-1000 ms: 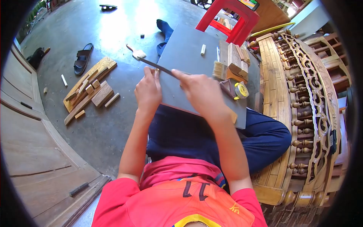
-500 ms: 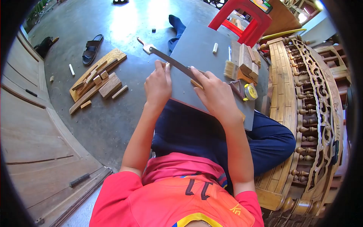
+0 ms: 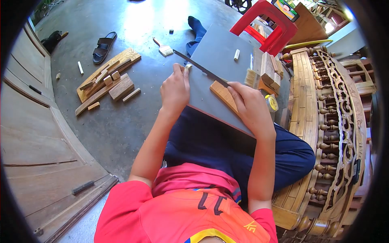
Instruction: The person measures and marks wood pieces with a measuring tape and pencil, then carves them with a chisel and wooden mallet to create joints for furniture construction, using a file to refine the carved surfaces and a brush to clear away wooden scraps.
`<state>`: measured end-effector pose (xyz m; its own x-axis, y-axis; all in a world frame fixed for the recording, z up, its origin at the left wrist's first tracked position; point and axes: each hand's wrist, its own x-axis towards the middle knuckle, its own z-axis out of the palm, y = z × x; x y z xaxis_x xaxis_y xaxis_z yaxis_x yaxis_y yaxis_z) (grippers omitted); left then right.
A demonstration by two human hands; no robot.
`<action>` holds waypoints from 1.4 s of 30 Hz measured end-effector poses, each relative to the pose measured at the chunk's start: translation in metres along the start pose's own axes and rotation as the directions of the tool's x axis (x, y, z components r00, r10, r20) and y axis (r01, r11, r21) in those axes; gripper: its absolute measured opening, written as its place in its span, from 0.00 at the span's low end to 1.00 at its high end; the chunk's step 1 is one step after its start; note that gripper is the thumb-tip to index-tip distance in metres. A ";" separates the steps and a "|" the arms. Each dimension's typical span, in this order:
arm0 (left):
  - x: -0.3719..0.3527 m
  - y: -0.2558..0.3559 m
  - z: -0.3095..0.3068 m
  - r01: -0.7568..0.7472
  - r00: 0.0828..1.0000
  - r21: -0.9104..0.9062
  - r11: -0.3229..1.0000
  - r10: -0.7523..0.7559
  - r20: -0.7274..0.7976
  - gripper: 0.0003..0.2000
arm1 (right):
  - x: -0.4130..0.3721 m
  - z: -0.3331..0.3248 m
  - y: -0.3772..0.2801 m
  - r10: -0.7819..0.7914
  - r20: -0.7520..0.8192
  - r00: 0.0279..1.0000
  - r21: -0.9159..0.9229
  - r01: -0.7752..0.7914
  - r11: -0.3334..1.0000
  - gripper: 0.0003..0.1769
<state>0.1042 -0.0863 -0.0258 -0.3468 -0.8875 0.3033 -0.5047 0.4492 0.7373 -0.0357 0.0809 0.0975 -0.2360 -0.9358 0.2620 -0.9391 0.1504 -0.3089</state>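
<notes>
Between the fingertips of my left hand (image 3: 175, 90) is a small pale piece of wood (image 3: 188, 67), mostly hidden by the fingers. My right hand (image 3: 252, 108) grips one end of a long, dark, flat metal blade (image 3: 202, 69); whether it is a saw blade or a file is hard to tell. The far end of the blade passes just above the pale piece. Below the right hand an orange-brown wood block (image 3: 224, 96) lies on the grey board (image 3: 216, 44) across my lap. A short white stick (image 3: 236, 54) rests farther up the board.
At the board's right are a brush (image 3: 251, 77), wood blocks (image 3: 268, 69) and a yellow tape measure (image 3: 271, 103). A red stool (image 3: 263, 20) stands beyond. Wood offcuts (image 3: 121, 87), a paintbrush (image 3: 164, 48) and a sandal (image 3: 104, 47) lie on the floor. Carved wooden furniture (image 3: 302, 93) borders the right.
My right hand has moved to the right and down with the blade, exposing more of the wood block. The view has shifted slightly; my left hand still pinches the pale piece.
</notes>
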 end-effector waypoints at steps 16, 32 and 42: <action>0.001 -0.001 0.000 0.034 0.999 -0.017 0.999 -0.033 0.019 0.13 | -0.008 -0.011 -0.010 0.062 0.088 0.994 0.102 -0.071 0.992 0.20; 0.002 -0.004 0.004 0.006 1.000 0.014 1.000 -0.006 -0.006 0.12 | -0.008 -0.009 -0.010 0.002 -0.011 1.000 -0.062 -0.003 0.998 0.20; 0.000 0.001 0.000 -0.003 1.000 0.032 0.999 0.002 0.010 0.12 | 0.000 0.013 -0.016 -0.051 -0.041 0.998 -0.135 0.045 0.990 0.19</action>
<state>0.1039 -0.0855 -0.0249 -0.3559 -0.8854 0.2990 -0.5287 0.4546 0.7168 -0.0176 0.0744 0.0910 -0.1983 -0.9282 0.3149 -0.9738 0.1501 -0.1708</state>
